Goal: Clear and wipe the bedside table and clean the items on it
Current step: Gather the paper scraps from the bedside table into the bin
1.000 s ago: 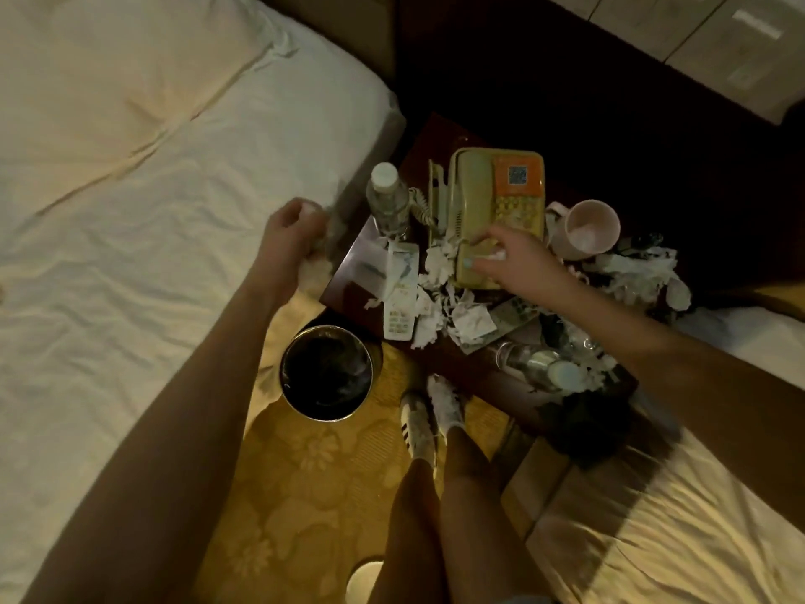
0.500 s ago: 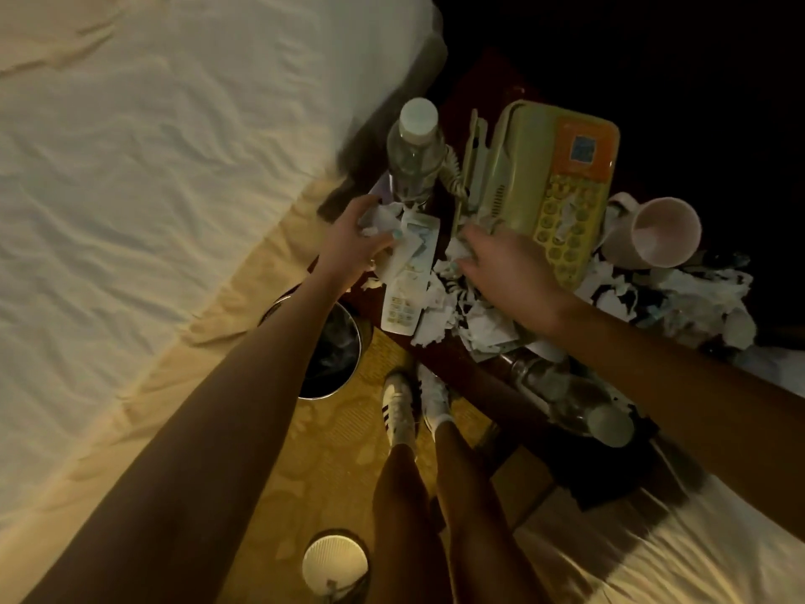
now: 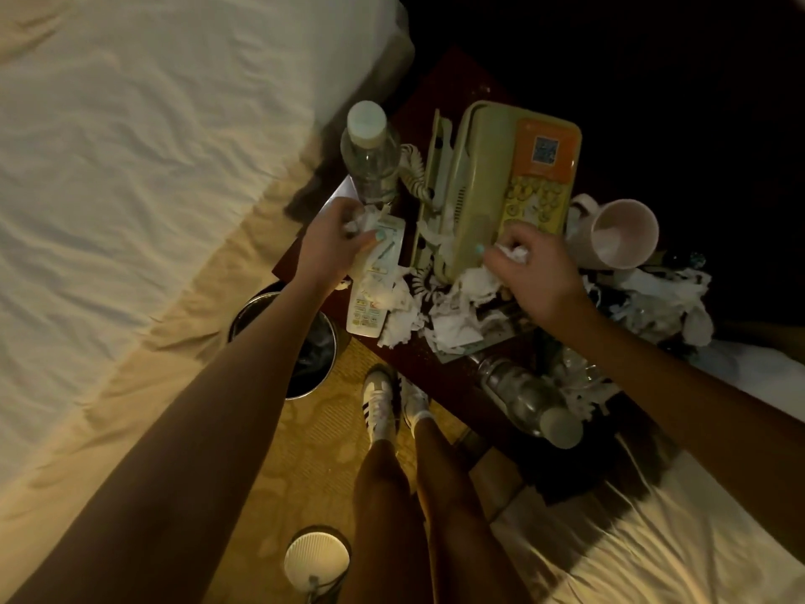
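The dark wooden bedside table [image 3: 453, 102] is littered with torn white tissue scraps [image 3: 457, 316]. My left hand [image 3: 331, 241] grips a wad of tissue over the top of a white remote control [image 3: 374, 294], just below an upright clear water bottle [image 3: 370, 154]. My right hand [image 3: 536, 268] pinches another crumpled tissue in front of the beige and orange telephone [image 3: 501, 185]. A pink mug [image 3: 618, 237] lies tipped beside the phone. A second bottle [image 3: 527, 398] lies on its side at the table's near edge.
A round metal waste bin [image 3: 313, 355] stands on the patterned carpet under my left forearm. White beds flank the table, the larger one [image 3: 130, 167] at left. More tissue [image 3: 662, 298] is heaped at the right. A small lamp [image 3: 316, 560] sits by my feet.
The view has moved closer to the table. My right hand has lifted from the scrap pile toward the phone, now pinching a tissue. My left hand stays at the remote's top with its wad.
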Available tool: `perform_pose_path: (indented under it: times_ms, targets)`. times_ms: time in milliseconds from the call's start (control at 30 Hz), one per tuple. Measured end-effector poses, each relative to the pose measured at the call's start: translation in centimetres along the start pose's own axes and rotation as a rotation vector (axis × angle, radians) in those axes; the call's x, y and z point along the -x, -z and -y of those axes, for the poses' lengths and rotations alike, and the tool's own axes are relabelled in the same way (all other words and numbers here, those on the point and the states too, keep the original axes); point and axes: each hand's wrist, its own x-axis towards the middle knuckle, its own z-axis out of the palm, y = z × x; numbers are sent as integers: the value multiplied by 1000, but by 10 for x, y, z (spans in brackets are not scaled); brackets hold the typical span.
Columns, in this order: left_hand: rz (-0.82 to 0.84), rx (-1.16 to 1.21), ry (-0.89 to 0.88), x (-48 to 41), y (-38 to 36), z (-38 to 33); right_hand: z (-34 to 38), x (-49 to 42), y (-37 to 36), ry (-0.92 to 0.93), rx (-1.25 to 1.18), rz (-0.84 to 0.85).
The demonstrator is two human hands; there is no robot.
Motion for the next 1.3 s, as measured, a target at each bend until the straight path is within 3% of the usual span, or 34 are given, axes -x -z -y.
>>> perform_pose_path:
  times_ms: [133,433,567,667,867,967,1133,1300]
  targets:
    - [15,-50,47,-1,1,-3,-10,8,14,-38,23,-161]
    - [-21,19,9,7,13,-11,-22,8,42,-137,-8,-307]
    - [-68,120,26,3,19,-6,-36,-14,38,-157,-13,-275]
    - [-147,93,22,-1,17,2,-41,-32,23,-117,14,-268]
    - [-152,58,27,-2,7,9,-43,-44,9,-65,191,-330]
    - [-163,76,10,-3,7,3,-44,-41,15,-115,154,-276]
    - [-28,94,78,-10,9,-1,-40,-33,24,-145,154,-257]
    - [-133,-2,78,-13,3,-5,-4,-27,20,-41,64,-160]
